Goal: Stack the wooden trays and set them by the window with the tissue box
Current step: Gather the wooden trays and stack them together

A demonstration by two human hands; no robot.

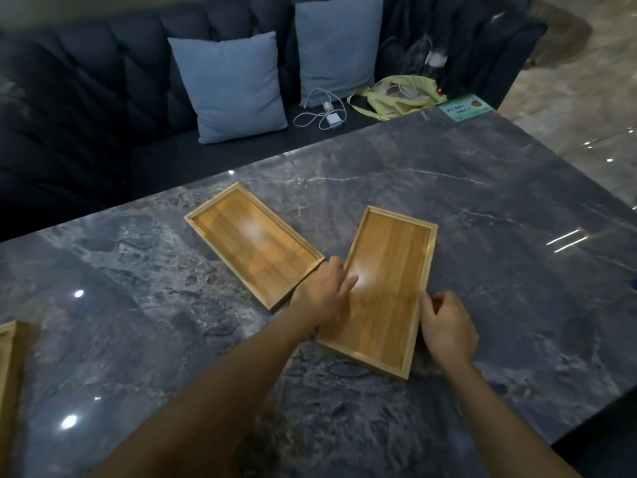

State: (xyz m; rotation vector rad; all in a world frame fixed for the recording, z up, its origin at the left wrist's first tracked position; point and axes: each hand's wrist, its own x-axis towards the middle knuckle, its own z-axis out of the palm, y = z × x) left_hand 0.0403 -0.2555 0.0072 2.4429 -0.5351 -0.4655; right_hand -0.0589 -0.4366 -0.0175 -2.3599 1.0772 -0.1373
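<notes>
Two shallow wooden trays lie on the dark marble table (482,208). The right tray (386,270) is angled slightly, and both my hands are on its near half. My left hand (324,291) grips its left rim, fingers reaching over onto the tray floor. My right hand (448,326) pinches its right rim. The left tray (255,243) lies flat just beyond my left hand, its near corner close to the right tray. A third wooden tray (8,374) shows partly at the left frame edge. No tissue box or window is in view.
A dark tufted sofa (86,108) runs behind the table with two light blue cushions (231,88). On its seat lie a white charger and cable (327,115) and a yellow-green bag (396,98). A green card (465,106) sits at the table's far corner.
</notes>
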